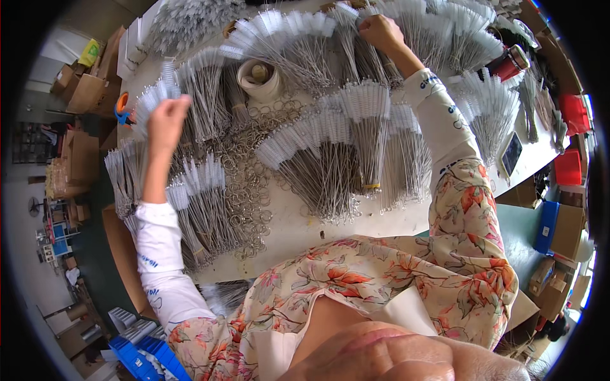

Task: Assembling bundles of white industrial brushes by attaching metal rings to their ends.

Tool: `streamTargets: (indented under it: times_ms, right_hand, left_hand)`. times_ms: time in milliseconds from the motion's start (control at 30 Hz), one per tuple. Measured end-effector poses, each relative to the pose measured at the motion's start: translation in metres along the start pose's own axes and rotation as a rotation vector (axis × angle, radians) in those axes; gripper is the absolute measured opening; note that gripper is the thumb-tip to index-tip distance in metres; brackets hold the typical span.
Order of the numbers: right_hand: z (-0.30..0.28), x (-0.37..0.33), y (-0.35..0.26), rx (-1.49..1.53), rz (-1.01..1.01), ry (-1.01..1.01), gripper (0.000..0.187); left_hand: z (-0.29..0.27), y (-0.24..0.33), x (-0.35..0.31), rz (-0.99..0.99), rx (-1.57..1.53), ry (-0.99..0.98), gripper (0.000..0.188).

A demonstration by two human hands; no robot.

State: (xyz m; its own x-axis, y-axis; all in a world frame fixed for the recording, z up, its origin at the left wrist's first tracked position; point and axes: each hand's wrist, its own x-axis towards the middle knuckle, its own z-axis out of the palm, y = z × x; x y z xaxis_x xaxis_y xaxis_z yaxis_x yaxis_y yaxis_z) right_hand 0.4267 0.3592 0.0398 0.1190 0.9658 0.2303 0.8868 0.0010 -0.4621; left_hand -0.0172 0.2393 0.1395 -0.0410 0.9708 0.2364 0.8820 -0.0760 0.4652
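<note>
My left hand point(168, 122) is raised over the left side of the table, its fingers closed beside white-bristled wire brushes point(154, 96). What it pinches, if anything, is hidden. At the far side, my right hand point(382, 33) has its fingers curled round the bristle ends of a bunch of thin wire brushes point(347, 39). Between my arms lie more bunches of looped-handle brushes point(311, 149), bristles pointing away from me. A yellow band point(371, 186) circles one bunch near its handle ends. Loose metal rings point(248, 190) spread in a long heap left of the middle.
A white roll point(259, 89) with a rounded object inside stands behind the rings. Orange-handled scissors point(122, 106) lie at the left edge. A dark phone-like device point(510, 154) rests near the right edge. Blue bins point(143, 355), red bins point(567, 166) and cardboard boxes point(79, 155) surround the table.
</note>
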Motion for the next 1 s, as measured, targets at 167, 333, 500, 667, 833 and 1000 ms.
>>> streamTargets:
  times_ms: [167,333,500,667,833,1000]
  right_hand:
    - [0.008,-0.009,-0.017,-0.071,-0.003,-0.042,0.026]
    - [0.016,0.005,0.002,-0.057,0.114,0.021,0.022]
    - [0.022,0.005,0.006,-0.004,-0.002,0.064,0.024]
    - [0.019,0.001,-0.006,0.045,-0.013,0.078,0.029]
    - [0.024,0.018,-0.003,0.055,0.076,-0.06,0.03]
    - [0.029,0.03,0.025,0.29,0.009,-0.098,0.028]
  left_hand:
    - [0.052,-0.009,-0.006,-0.029,0.416,-0.09,0.036]
    - [0.062,-0.036,0.004,-0.098,0.11,-0.113,0.025]
    - [0.061,-0.052,0.002,-0.177,-0.395,-0.059,0.02]
    - [0.006,0.014,0.004,0.09,-0.38,0.413,0.02]
    - [-0.036,0.079,-0.047,0.145,-0.668,0.351,0.023]
    - [-0.035,0.103,-0.137,0.055,-0.921,0.237,0.027]
